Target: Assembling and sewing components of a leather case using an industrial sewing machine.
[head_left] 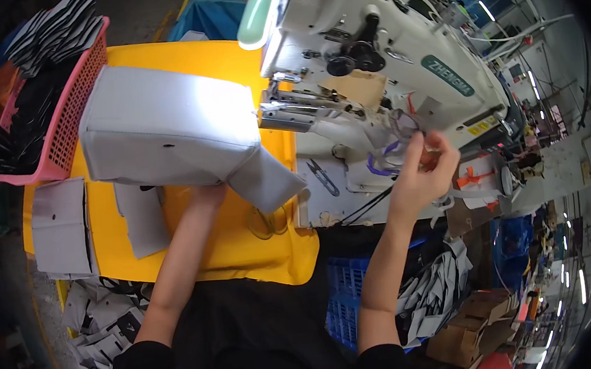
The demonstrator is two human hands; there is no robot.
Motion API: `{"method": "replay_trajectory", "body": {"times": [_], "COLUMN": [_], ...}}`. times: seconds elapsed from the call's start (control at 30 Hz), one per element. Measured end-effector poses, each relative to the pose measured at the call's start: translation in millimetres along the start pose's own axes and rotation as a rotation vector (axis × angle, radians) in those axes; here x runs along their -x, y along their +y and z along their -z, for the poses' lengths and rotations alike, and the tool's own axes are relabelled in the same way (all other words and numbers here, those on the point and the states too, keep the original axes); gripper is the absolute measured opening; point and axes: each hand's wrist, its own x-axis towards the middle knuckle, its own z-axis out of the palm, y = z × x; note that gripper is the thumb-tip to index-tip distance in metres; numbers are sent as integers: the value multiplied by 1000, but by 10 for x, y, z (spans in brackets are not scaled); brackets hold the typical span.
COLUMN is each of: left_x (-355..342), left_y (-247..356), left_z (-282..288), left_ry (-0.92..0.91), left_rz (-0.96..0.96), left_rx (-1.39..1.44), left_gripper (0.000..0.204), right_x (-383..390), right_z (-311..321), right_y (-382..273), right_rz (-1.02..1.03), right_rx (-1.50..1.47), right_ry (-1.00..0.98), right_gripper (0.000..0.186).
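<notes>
A large grey boxy fabric piece (156,116) stands at the left end of the white sewing machine (336,5), with a flap hanging toward me. My left hand (210,194) is under its near edge; the fingers are hidden behind the fabric. To the right of the needle area, my right hand (423,180) is raised with thumb and fingers curled together. Whatever they pinch is too small to make out. A purple ring-shaped thing (378,164) lies just left of that hand. Dark thread snips (323,178) rest on the machine bed.
Flat grey pieces (60,229) lie on the yellow tabletop (239,260) at left. A pink basket (65,127) holds black and grey pieces. More cut pieces (103,321) fill a bin below left. Blue crates (344,293) and cardboard boxes (466,328) stand at lower right.
</notes>
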Motion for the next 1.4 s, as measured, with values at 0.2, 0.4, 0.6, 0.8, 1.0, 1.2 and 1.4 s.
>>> {"method": "replay_trajectory", "body": {"times": [0.2,0.4,0.6,0.8,1.0,1.2,1.4], "left_x": [63,94,15,-24,-138,-348,-133], "left_y": [-42,2,24,142,191,238,281], "left_z": [-182,-261,-324,-405,-529,-576,-656], "left_ry": [167,165,107,-66,-44,8,-105], "left_rz": [114,107,25,12,23,58,-12], "left_rx": [21,28,-41,-214,-293,-380,-477], "left_gripper": [53,52,55,60,60,58,58], "right_x": [631,613,714,710,722,672,721], "right_z": [-584,-1009,-1017,-996,-1038,-1020,-1017], "right_y": [-608,-648,-434,-388,-361,-347,-342], "right_rz": [371,408,301,228,228,228,217], "right_rx": [-316,-268,-525,-606,-638,-660,-656], "right_ry": [-429,-471,-391,-442,-413,-418,-421], "right_gripper": [25,23,22,22,22,21,20]}}
